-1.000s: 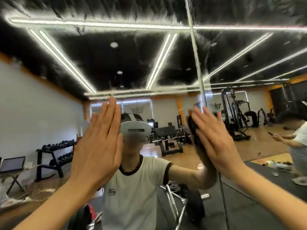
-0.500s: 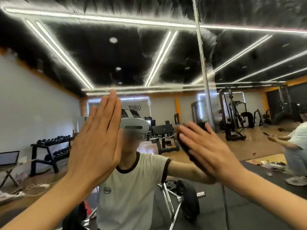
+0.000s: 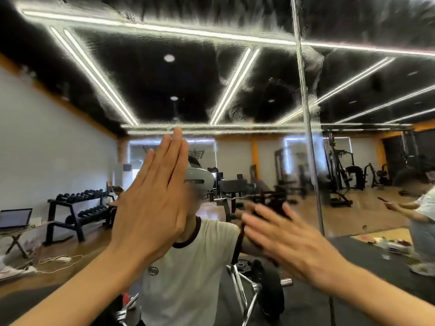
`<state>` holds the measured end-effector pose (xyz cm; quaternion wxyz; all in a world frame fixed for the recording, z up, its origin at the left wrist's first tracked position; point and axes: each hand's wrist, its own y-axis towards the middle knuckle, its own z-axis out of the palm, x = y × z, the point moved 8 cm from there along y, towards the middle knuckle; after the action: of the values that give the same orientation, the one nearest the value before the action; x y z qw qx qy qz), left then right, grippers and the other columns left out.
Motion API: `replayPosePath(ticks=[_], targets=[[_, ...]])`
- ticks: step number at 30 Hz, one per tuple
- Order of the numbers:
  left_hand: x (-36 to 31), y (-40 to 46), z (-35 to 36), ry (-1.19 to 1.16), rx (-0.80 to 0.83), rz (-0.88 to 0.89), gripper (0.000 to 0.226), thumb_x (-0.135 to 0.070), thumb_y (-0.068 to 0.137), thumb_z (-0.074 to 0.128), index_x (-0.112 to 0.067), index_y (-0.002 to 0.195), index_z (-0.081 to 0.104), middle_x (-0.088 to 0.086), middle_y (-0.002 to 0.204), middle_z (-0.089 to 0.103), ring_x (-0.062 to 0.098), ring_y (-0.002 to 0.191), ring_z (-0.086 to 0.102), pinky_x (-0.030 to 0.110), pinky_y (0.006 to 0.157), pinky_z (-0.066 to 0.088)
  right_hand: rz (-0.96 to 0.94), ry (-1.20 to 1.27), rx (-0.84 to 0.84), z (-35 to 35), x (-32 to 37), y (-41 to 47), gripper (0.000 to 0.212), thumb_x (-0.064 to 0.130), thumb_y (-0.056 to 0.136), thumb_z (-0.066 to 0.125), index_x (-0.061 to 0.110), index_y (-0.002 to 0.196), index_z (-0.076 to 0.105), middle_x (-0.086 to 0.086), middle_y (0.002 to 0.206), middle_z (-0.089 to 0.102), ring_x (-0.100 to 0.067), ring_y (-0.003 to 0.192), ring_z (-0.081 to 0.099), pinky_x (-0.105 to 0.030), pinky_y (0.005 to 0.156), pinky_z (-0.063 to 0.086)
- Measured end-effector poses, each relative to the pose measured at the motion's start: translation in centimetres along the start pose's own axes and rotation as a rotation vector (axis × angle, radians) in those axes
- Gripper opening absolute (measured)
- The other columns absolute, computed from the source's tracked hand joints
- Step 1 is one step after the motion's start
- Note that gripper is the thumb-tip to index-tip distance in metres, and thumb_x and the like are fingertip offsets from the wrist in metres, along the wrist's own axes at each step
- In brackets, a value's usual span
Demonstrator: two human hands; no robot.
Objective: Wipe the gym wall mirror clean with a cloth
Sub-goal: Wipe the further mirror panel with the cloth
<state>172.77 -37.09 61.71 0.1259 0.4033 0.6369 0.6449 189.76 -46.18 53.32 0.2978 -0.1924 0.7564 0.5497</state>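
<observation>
Head view: left hand [image 3: 150, 208] flat on the glossy mirror [image 3: 235, 90], fingers straight and pressed together. Right hand [image 3: 292, 243] blurred, fingers spread, pressing a dark cloth [image 3: 273, 208] (soft, crumpled, mostly hidden beneath the fingertips) onto the glass, just left of the vertical metal seam [image 3: 313, 172]; streaky film above.

dumbbell rack [image 3: 77, 205] at left by the white wall | open laptop [image 3: 15, 217] on a folding table [image 3: 16, 234], far left | white cable [image 3: 60, 260] on wooden floor | weight bench [image 3: 233, 187] mid-room | cable machine [image 3: 339, 175] right of centre | crouching person [image 3: 421, 208] at right edge, phone [image 3: 382, 200] in hand | barbell plate [image 3: 270, 292] low centre
</observation>
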Motion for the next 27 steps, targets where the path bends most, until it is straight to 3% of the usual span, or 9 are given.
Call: replayPosePath(ticks=[6, 8, 10, 14, 16, 18, 20, 22, 27], targets=[[0.0, -0.3, -1.0, -0.082, 0.0, 0.057, 0.061, -0.027, 0.106, 0.024, -0.002, 0.16, 0.012, 0.011, 0.17, 0.004, 0.018, 0.157, 0.0, 0.03, 0.126, -0.003, 0.541, 0.189, -0.325, -5.0, -13.7, 13.2, 0.044, 0.025, 0.107, 0.039, 0.012, 0.148, 0.047, -0.003, 0.157, 0.04, -0.03, 0.153, 0.021, -0.045, 0.122, -0.003], [1.2, -1.0, -2.3, -0.068, -0.013, 0.083, 0.06, -0.029, 0.107, 0.021, -0.003, 0.16, 0.012, 0.011, 0.17, 0.004, 0.017, 0.157, 0.0, 0.03, 0.126, -0.003, 0.511, 0.17, -0.308, -3.7, -11.8, 12.5, 0.043, 0.023, 0.107, 0.04, 0.011, 0.148, 0.047, -0.003, 0.157, 0.04, -0.027, 0.152, 0.022, -0.044, 0.124, -0.001], [3.9, -2.3, -2.9, -0.052, -0.033, 0.078, 0.06, -0.033, 0.108, 0.016, -0.005, 0.161, 0.012, 0.01, 0.169, 0.003, 0.018, 0.156, 0.0, 0.032, 0.126, -0.003, 0.357, 0.113, -0.232, -2.2, -6.2, 8.9, 0.043, 0.025, 0.108, 0.037, 0.012, 0.148, 0.045, -0.005, 0.156, 0.041, -0.027, 0.151, 0.026, -0.047, 0.126, 0.007], [10.2, -4.2, -1.1, -0.105, 0.058, -0.067, 0.066, -0.04, 0.104, 0.014, -0.01, 0.162, 0.007, 0.009, 0.17, -0.001, 0.029, 0.157, 0.003, 0.062, 0.123, 0.012, 0.047, 0.084, -0.037, 0.0, 1.7, 2.3, 0.041, 0.027, 0.111, 0.029, 0.014, 0.148, 0.04, -0.001, 0.158, 0.038, -0.024, 0.151, 0.027, -0.047, 0.124, 0.014], [10.6, -4.5, -1.4, -0.072, 0.068, -0.064, 0.065, -0.039, 0.105, 0.013, -0.01, 0.162, 0.004, 0.008, 0.17, -0.002, 0.028, 0.157, 0.002, 0.051, 0.127, 0.004, 0.067, 0.099, -0.04, -0.6, -0.8, 4.3, 0.043, 0.028, 0.111, 0.028, 0.014, 0.151, 0.035, -0.001, 0.16, 0.032, -0.021, 0.153, 0.02, -0.047, 0.125, 0.013], [10.1, -4.4, -2.4, -0.037, 0.049, -0.052, 0.063, -0.038, 0.106, 0.011, -0.009, 0.162, 0.004, 0.008, 0.17, -0.002, 0.023, 0.157, 0.001, 0.034, 0.127, -0.004, 0.286, 0.148, -0.151, -2.0, -6.2, 8.9, 0.045, 0.023, 0.109, 0.034, 0.013, 0.153, 0.034, -0.006, 0.16, 0.031, -0.024, 0.153, 0.018, -0.049, 0.125, 0.011], [9.4, -4.4, -3.1, -0.022, 0.031, -0.049, 0.062, -0.036, 0.107, 0.012, -0.006, 0.161, 0.009, 0.01, 0.17, 0.003, 0.02, 0.157, 0.001, 0.028, 0.125, -0.007, 0.518, 0.215, -0.291, -4.1, -11.3, 12.9, 0.046, 0.019, 0.107, 0.038, 0.008, 0.151, 0.039, -0.009, 0.16, 0.033, -0.027, 0.153, 0.019, -0.04, 0.126, 0.0], [9.4, -4.3, -3.3, -0.018, 0.019, -0.051, 0.062, -0.032, 0.106, 0.016, -0.003, 0.16, 0.012, 0.012, 0.169, 0.007, 0.017, 0.157, -0.001, 0.026, 0.125, -0.007, 0.609, 0.229, -0.349, -4.2, -12.1, 15.1, 0.045, 0.019, 0.107, 0.039, 0.007, 0.15, 0.041, -0.009, 0.16, 0.035, -0.027, 0.153, 0.02, -0.036, 0.124, -0.004], [9.2, -4.3, -3.5, -0.022, 0.004, -0.04, 0.062, -0.028, 0.105, 0.02, 0.0, 0.159, 0.015, 0.014, 0.169, 0.008, 0.014, 0.156, -0.004, 0.026, 0.125, -0.006, 0.258, 0.158, -0.164, -0.2, 0.8, 9.0, 0.044, 0.022, 0.108, 0.036, 0.009, 0.149, 0.044, -0.008, 0.158, 0.039, -0.023, 0.152, 0.024, -0.044, 0.126, 0.007]])
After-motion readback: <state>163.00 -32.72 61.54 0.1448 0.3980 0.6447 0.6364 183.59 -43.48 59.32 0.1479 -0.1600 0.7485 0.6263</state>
